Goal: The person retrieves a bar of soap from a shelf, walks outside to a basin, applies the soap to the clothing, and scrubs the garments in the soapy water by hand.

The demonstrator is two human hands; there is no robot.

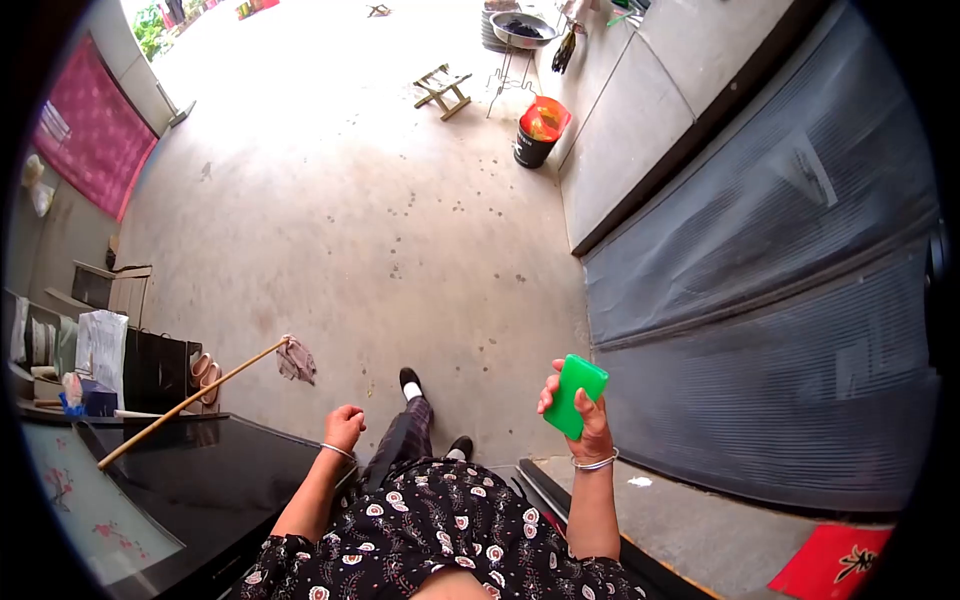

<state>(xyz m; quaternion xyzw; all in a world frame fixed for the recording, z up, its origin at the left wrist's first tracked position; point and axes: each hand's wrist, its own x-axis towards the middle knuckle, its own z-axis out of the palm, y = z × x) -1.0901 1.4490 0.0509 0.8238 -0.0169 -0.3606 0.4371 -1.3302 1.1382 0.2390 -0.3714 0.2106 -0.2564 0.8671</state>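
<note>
My right hand (594, 428) is raised and wrapped round a bright green flat rectangular object (575, 393) with rounded edges. The thumb lies across its near face and the fingertips show along its left side. Its exact kind I cannot make out. Lower on the left, my left hand (345, 427) hangs beside my body with its fingers curled in, and nothing shows in them. To its left, a wooden stick (190, 402) with a greyish-pink cloth (296, 361) at its end leans over the black glossy table (215, 462); the hand is apart from it.
Concrete floor stretches ahead. A low folding stool (441, 92), a black bucket with a red-orange bag (535, 147) and a basin on a stand (523, 30) are farther off. A dark ribbed curtain (760, 300) covers the right-hand doorway. Pink slippers (207, 377) stand at left.
</note>
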